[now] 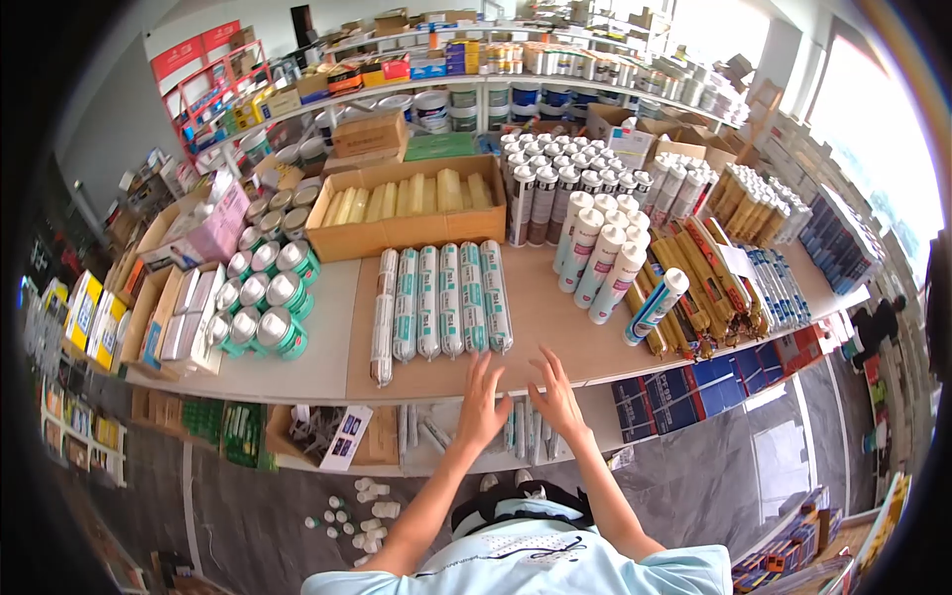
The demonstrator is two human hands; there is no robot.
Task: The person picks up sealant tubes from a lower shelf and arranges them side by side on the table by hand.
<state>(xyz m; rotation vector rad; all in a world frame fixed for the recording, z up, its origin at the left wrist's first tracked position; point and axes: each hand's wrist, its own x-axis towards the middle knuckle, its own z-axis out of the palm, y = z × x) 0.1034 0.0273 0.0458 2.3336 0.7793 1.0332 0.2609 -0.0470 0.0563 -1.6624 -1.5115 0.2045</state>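
Observation:
My left hand (483, 407) is over the table's front edge with its fingers spread, holding nothing. Beside it, my right hand (558, 399) is also open, palm turned inward, a small gap between the two. Just beyond my left fingertips lies a row of white and teal sealant sausage packs (451, 297), side by side on the tabletop (555, 337); whether the fingers touch them I cannot tell. To the right of the row stand white sealant cartridges (601, 260) in an upright cluster. A single blue-striped cartridge (655, 307) stands nearer the front edge.
A cardboard box (407, 224) of yellowish sticks sits behind the sausages. Teal-and-white cans (268, 307) stand at left. Gold sausage packs (706, 288) are piled at right. Below, a lower shelf (585, 421) holds more tubes; white bottles (373, 511) are on the floor.

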